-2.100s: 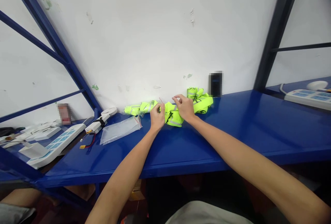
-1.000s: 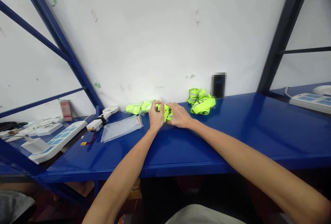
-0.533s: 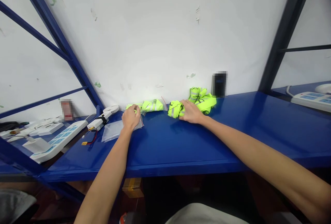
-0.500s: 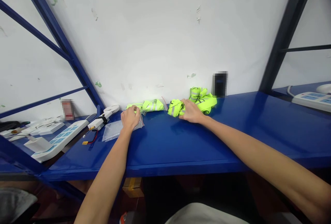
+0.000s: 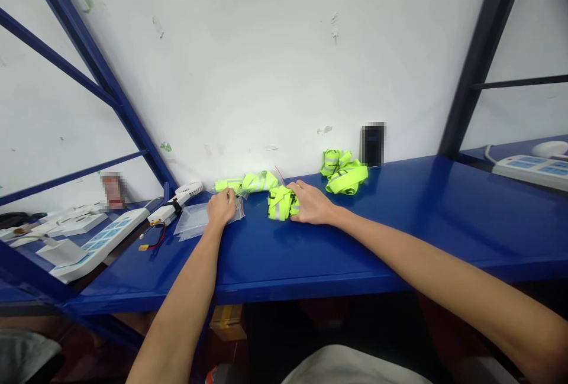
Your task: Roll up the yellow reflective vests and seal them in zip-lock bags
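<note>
My right hand (image 5: 310, 202) is closed around the end of a rolled bundle of fluorescent yellow reflective strap (image 5: 280, 203), just above or on the blue tabletop. The fingers of my left hand (image 5: 222, 206) are bent together at the red-edged mouth of clear plastic zip bags (image 5: 190, 221) lying flat. Its fingertips are partly hidden. Behind that hand, against the wall, lie more yellow bundles (image 5: 261, 181), seemingly in clear plastic. Two loose yellow strap bundles (image 5: 348, 177) rest farther right at the back.
A blue shelf table (image 5: 377, 242) runs along a white wall. At the left are a white handheld fan (image 5: 190, 190), a wired white box (image 5: 162, 214) and a power strip (image 5: 104, 242). A pixelated dark object (image 5: 373, 146) leans on the wall. Another power strip (image 5: 532, 168) is at right.
My right hand has drawn one yellow strap bundle left and toward me, away from the other bundles. My left hand stays at the bags, whose edges are now slightly fanned. The view has shifted slightly.
</note>
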Action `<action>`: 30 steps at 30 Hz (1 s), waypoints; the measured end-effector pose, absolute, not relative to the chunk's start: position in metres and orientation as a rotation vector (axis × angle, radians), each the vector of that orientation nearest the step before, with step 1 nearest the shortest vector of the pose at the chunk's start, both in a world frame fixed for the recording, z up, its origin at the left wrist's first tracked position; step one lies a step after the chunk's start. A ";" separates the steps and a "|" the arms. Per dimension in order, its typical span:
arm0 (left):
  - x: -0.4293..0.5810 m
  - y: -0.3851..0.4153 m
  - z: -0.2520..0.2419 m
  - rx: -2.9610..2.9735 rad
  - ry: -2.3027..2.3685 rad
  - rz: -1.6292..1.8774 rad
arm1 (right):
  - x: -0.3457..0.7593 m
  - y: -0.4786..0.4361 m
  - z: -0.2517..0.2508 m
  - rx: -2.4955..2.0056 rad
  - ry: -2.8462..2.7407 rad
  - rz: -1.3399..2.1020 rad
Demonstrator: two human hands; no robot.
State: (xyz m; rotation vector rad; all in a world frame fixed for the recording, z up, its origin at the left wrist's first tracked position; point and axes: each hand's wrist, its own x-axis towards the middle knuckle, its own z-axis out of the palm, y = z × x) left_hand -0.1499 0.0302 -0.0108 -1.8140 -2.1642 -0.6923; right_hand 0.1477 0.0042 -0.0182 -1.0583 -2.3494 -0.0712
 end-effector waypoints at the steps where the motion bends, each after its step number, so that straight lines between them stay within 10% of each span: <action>1: -0.150 0.031 -0.011 -1.800 -2.154 -0.740 | 0.145 0.002 -0.019 -1.041 -2.365 -0.077; 30: -0.151 0.028 -0.006 -1.658 -2.202 -0.908 | 0.142 0.001 -0.021 -1.042 -2.376 0.016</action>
